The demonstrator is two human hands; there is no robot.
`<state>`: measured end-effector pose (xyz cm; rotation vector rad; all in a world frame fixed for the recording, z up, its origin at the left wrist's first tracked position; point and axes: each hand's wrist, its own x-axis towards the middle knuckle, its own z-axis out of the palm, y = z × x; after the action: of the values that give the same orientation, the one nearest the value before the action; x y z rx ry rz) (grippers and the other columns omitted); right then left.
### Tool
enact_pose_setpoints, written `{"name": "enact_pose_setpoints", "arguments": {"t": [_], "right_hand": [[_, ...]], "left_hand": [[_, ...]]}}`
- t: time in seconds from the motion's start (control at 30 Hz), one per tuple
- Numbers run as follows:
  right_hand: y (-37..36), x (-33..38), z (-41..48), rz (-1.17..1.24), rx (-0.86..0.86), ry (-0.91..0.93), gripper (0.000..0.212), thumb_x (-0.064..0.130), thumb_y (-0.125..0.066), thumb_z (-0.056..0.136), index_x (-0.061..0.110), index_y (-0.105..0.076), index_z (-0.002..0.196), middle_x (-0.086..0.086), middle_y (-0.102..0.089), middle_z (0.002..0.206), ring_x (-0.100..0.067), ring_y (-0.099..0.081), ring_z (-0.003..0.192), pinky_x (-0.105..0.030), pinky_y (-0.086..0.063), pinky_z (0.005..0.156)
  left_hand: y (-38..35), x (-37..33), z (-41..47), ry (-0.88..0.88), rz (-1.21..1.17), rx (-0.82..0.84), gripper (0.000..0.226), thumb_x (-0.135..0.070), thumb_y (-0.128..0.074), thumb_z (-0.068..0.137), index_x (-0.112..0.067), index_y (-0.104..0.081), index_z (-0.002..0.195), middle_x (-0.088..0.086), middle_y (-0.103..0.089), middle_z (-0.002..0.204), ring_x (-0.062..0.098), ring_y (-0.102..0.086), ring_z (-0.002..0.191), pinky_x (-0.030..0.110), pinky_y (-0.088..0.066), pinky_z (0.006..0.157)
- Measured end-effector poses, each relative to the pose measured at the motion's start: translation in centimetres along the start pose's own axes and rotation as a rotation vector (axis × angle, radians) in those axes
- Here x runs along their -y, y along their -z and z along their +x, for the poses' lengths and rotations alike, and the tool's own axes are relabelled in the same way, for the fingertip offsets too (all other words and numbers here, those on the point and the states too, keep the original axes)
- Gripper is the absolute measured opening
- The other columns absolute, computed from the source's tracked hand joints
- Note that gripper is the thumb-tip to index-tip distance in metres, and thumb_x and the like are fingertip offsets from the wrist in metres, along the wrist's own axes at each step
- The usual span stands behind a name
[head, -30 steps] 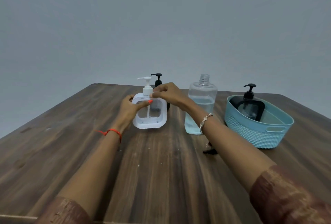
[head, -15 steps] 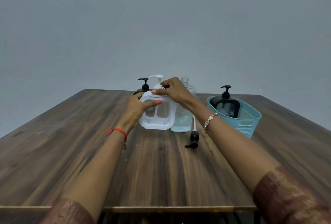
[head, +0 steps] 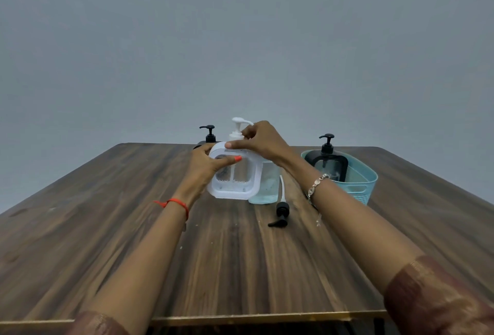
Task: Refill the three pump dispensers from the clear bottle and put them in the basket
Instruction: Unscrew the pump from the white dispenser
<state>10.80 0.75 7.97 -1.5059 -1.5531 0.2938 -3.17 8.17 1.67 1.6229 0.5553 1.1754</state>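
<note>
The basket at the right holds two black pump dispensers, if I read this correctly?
Not quite: the head view shows the basket at the right holding only one black pump dispenser.

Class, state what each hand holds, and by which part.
Left hand grips the white dispenser by its side; right hand pinches its pump collar.

My left hand (head: 203, 167) grips white dispenser (head: 235, 178); right hand (head: 263, 142) pinches its pump collar. Clear bottle (head: 266, 185) just behind it, basket (head: 359, 178) to its right.
</note>
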Motion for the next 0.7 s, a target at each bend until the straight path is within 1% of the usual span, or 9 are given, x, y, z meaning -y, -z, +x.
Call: {"name": "enact_pose_setpoints", "arguments": {"t": [0.07, 0.1, 0.17, 0.23, 0.37, 0.47, 0.53, 0.63, 0.7], "right_hand": [[-0.2, 0.1, 0.0, 0.008, -0.038, 0.01, 0.027, 0.025, -0.081, 0.069, 0.012, -0.061, 0.055, 0.01, -0.045, 0.044, -0.001, -0.037, 0.038, -0.008, -0.028, 0.043], [-0.2, 0.4, -0.1, 0.057, -0.03, -0.009, 0.013, 0.019, -0.079, 0.071, 0.01, -0.069, 0.07, 0.007, -0.055, 0.053, 0.002, -0.046, 0.046, -0.007, -0.035, 0.05], [0.0, 0.6, -0.2, 0.222, 0.003, -0.071, 0.028, 0.005, -0.073, 0.075, 0.002, -0.067, 0.103, -0.007, -0.068, 0.085, -0.009, -0.063, 0.077, -0.019, -0.048, 0.076], [0.1, 0.6, -0.2, 0.341, 0.014, -0.114, 0.038, -0.004, -0.065, 0.078, 0.0, -0.059, 0.115, -0.017, -0.065, 0.105, -0.023, -0.061, 0.097, -0.03, -0.048, 0.091], [-1.0, 1.1, -0.5, 0.192, -0.066, -0.076, 0.036, 0.024, -0.074, 0.077, 0.005, -0.064, 0.106, 0.001, -0.064, 0.091, -0.008, -0.059, 0.081, -0.014, -0.042, 0.067], [-1.7, 1.3, -0.6, 0.063, -0.162, -0.028, 0.035, 0.033, -0.078, 0.071, 0.002, -0.068, 0.082, -0.004, -0.062, 0.072, -0.01, -0.053, 0.062, -0.022, -0.037, 0.06], [-1.5, 1.7, -0.5, 0.063, -0.132, -0.034, 0.027, 0.024, -0.075, 0.076, 0.003, -0.069, 0.09, -0.005, -0.065, 0.082, -0.01, -0.056, 0.07, -0.021, -0.039, 0.065], [-0.7, 2.2, -0.3, 0.131, -0.057, -0.101, 0.039, 0.005, -0.066, 0.08, -0.003, -0.059, 0.118, -0.009, -0.064, 0.113, -0.014, -0.056, 0.096, -0.019, -0.04, 0.08], [-0.7, 2.3, -0.3, 0.144, -0.043, -0.094, 0.039, 0.006, -0.065, 0.081, -0.002, -0.06, 0.118, -0.011, -0.064, 0.117, -0.016, -0.058, 0.098, -0.022, -0.04, 0.082]], "left_hand": [[0.0, 0.0, -0.1, -0.004, -0.001, -0.002, 0.032, -0.017, -0.085, 0.062, -0.021, -0.069, 0.09, 0.0, -0.072, 0.084, 0.016, -0.069, 0.075, 0.027, -0.057, 0.067], [0.0, 0.0, -0.1, -0.002, -0.005, -0.008, 0.032, -0.017, -0.084, 0.062, -0.02, -0.069, 0.09, 0.002, -0.072, 0.086, 0.017, -0.069, 0.076, 0.028, -0.057, 0.069], [0.2, -0.1, 0.0, 0.005, -0.009, -0.024, 0.036, -0.016, -0.084, 0.062, -0.015, -0.069, 0.094, 0.007, -0.072, 0.09, 0.02, -0.068, 0.078, 0.031, -0.057, 0.072], [0.3, -0.2, 0.1, 0.011, -0.003, -0.043, 0.041, -0.015, -0.085, 0.06, -0.01, -0.068, 0.097, 0.007, -0.071, 0.09, 0.016, -0.067, 0.075, 0.028, -0.056, 0.068], [0.4, -0.4, 0.1, -0.012, 0.038, -0.084, 0.034, -0.02, -0.086, 0.058, -0.022, -0.066, 0.085, -0.003, -0.069, 0.081, 0.0, -0.064, 0.061, 0.013, -0.05, 0.054], [0.4, -0.4, 0.1, -0.021, 0.058, -0.086, 0.034, -0.022, -0.087, 0.058, -0.024, -0.065, 0.083, -0.005, -0.069, 0.08, 0.0, -0.064, 0.061, 0.012, -0.049, 0.053], [0.5, -0.4, 0.0, -0.013, 0.058, -0.097, 0.036, -0.022, -0.087, 0.058, -0.021, -0.065, 0.087, -0.003, -0.069, 0.082, 0.003, -0.065, 0.065, 0.014, -0.05, 0.055], [0.7, -0.4, -0.1, -0.006, 0.062, -0.1, 0.043, -0.022, -0.086, 0.059, -0.015, -0.065, 0.096, 0.001, -0.069, 0.088, 0.012, -0.065, 0.072, 0.017, -0.051, 0.058], [0.7, -0.4, -0.1, -0.011, 0.067, -0.106, 0.045, -0.022, -0.086, 0.06, -0.014, -0.065, 0.098, 0.001, -0.069, 0.089, 0.014, -0.065, 0.074, 0.019, -0.052, 0.061]]}}
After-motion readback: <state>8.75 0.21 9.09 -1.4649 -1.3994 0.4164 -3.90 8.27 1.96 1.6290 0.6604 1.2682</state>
